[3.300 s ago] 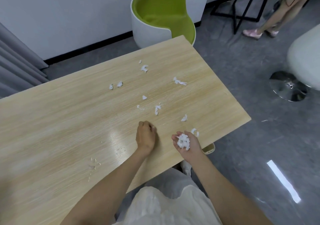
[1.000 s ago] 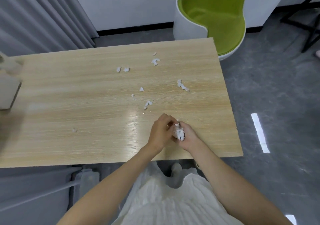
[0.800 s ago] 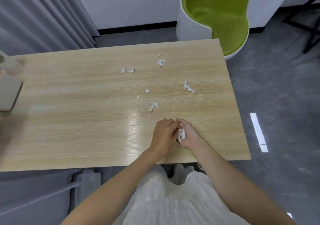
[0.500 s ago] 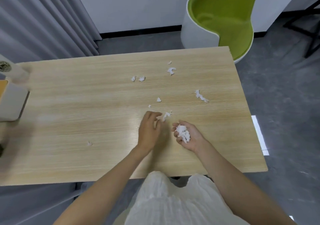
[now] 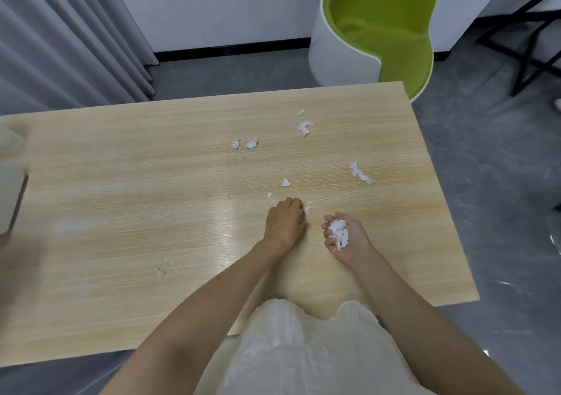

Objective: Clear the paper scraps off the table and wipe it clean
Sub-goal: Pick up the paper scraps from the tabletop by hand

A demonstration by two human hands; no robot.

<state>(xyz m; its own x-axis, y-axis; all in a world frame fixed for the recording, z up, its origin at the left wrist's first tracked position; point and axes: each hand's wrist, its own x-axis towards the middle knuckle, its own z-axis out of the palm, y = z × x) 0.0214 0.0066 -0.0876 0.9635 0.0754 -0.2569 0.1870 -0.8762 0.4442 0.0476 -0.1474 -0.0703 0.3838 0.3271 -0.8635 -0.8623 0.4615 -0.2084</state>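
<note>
One counter [image 5: 121,197] carries nine loose paper scraps [image 5: 304,127]: four far, one long scrap [image 5: 359,173] at the right, three small ones just beyond the left grip [image 5: 283,224], and one lone scrap [image 5: 161,271] near left. One clump of scraps [image 5: 340,233] sits in the right grip [image 5: 346,239], which makes two grips. One green chair [image 5: 379,30] stands past the far right corner.

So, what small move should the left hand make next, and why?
Probably the left hand should lift the small scrap at its fingertips and drop it into the wad cupped in the right hand: that scrap lies nearest, and other scraps wait farther on the table.
</note>
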